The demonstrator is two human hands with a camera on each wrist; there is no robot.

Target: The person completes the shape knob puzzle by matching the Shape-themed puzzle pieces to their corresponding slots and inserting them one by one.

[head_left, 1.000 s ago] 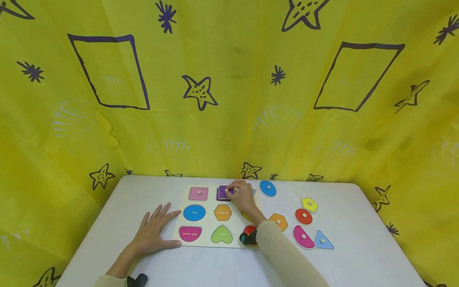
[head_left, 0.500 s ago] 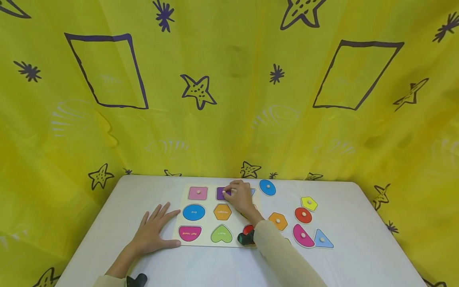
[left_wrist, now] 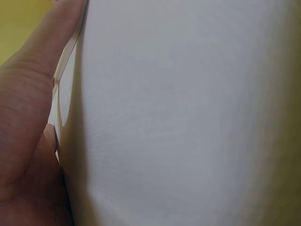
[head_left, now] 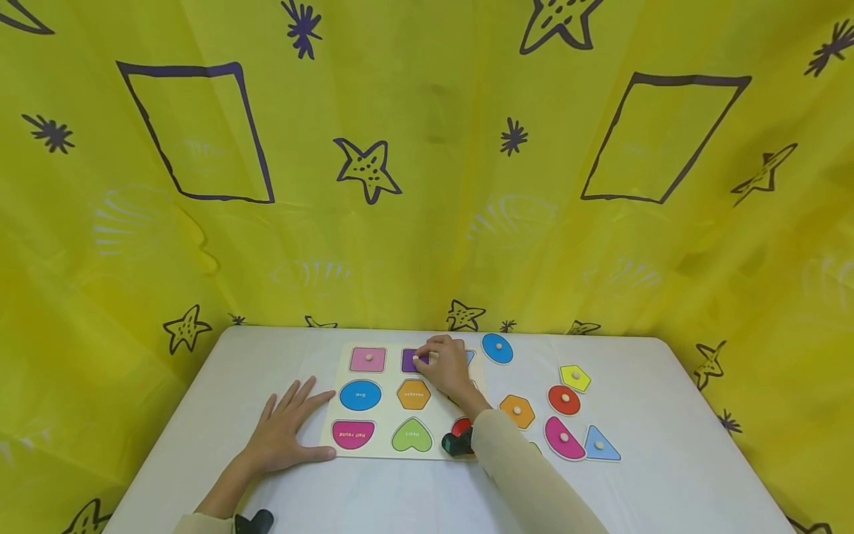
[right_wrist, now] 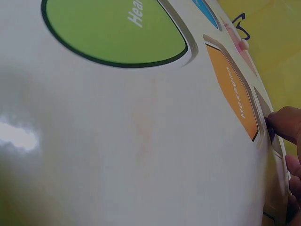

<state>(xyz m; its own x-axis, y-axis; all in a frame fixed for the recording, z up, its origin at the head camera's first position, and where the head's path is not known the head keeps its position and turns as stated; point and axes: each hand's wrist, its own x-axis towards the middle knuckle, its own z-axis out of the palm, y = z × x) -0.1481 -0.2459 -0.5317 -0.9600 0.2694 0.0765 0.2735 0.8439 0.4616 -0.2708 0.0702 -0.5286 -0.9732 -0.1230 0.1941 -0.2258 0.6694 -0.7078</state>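
A cream shape-puzzle board [head_left: 385, 415] lies on the white table. My right hand [head_left: 448, 367] pinches the small round knob of a purple four-sided puzzle piece [head_left: 408, 361] at the board's far middle; the piece lines up with its place there. In the right wrist view, the thumb and fingers [right_wrist: 286, 123] appear at the right edge, beyond the printed orange hexagon [right_wrist: 231, 89]. With fingers spread, my left hand [head_left: 287, 430] rests by the board's left edge, forefinger and thumb touching it. A pink knobbed piece [head_left: 368, 360] sits in the far-left place. My right hand and sleeve hide the board's right side.
Right of the board lie loose knobbed pieces: blue oval [head_left: 497, 348], orange hexagon [head_left: 517, 411], yellow pentagon [head_left: 576, 379], red circle [head_left: 564, 400], magenta half round [head_left: 562, 440] and light-blue triangle [head_left: 602, 446]. A yellow patterned curtain [head_left: 427, 245] stands behind the table.
The purple piece has shifted slightly left and now lines up with its place, where it earlier sat askew over it. My right hand still pinches its knob; my left hand stays put.
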